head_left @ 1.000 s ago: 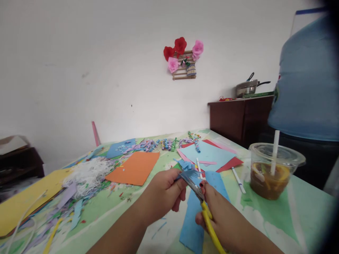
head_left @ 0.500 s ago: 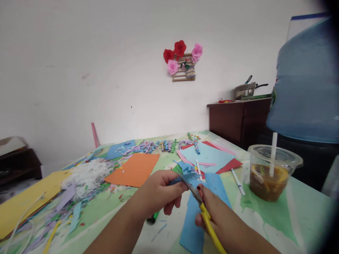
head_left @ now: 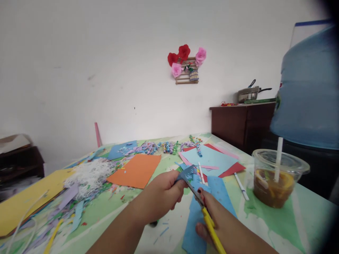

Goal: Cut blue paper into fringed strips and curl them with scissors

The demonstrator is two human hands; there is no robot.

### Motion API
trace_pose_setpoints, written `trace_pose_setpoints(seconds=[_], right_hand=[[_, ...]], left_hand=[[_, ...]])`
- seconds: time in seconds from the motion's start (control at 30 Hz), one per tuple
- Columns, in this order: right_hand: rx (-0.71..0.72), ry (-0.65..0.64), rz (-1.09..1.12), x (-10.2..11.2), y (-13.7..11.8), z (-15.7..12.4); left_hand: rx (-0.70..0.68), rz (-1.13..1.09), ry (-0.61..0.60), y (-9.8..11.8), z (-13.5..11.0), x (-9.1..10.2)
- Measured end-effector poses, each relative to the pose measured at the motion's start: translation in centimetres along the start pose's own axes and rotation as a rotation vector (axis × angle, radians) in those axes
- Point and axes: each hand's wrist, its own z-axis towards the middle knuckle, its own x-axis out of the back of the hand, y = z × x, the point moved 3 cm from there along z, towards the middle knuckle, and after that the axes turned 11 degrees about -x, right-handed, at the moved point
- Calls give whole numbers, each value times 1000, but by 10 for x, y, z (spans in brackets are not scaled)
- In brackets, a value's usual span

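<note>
My left hand [head_left: 165, 192] pinches a piece of blue paper [head_left: 187, 172] whose edge is snipped into a fringe. In my right hand [head_left: 215, 215] is a pair of scissors [head_left: 210, 225] with yellow handles, its blades reaching to the paper beside my left fingertips. Whether the blades are parted is hard to see. Blue paper strips [head_left: 194, 225] lie on the table under my right hand. A dark-ended green object [head_left: 153, 223] is mostly hidden below my left wrist.
Orange paper [head_left: 136, 171], a heap of white string [head_left: 90, 176], yellow sheets [head_left: 29, 192] and paper scraps spread to the left. Curled paper rolls [head_left: 168, 147] lie at the back. Light blue paper [head_left: 210, 158], a white pen [head_left: 241, 187] and a lidded drink cup [head_left: 275, 187] stand or lie right.
The fringed blue paper has turned and tilted upward in my left hand. My left fingers have curled in more. The whole view has shifted slightly.
</note>
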Motion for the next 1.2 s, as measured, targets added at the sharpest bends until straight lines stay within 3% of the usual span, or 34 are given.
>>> trace_pose_setpoints(seconds=[0.33,0.8,1.0,1.2], right_hand=[[30,-36,-28,-2,-6,-3],[122,-51,-32,-8,-6,-4],[38,-24,-43,-9,-1,0],[42,-33,14,-9,-2,1]], left_hand=[[-115,150,-17,6,-2,-4],[-117,197,19,8,-1,-8],[96,-140,-129,-7,-6,-5],[114,-440,-125,-10,-3,-7]])
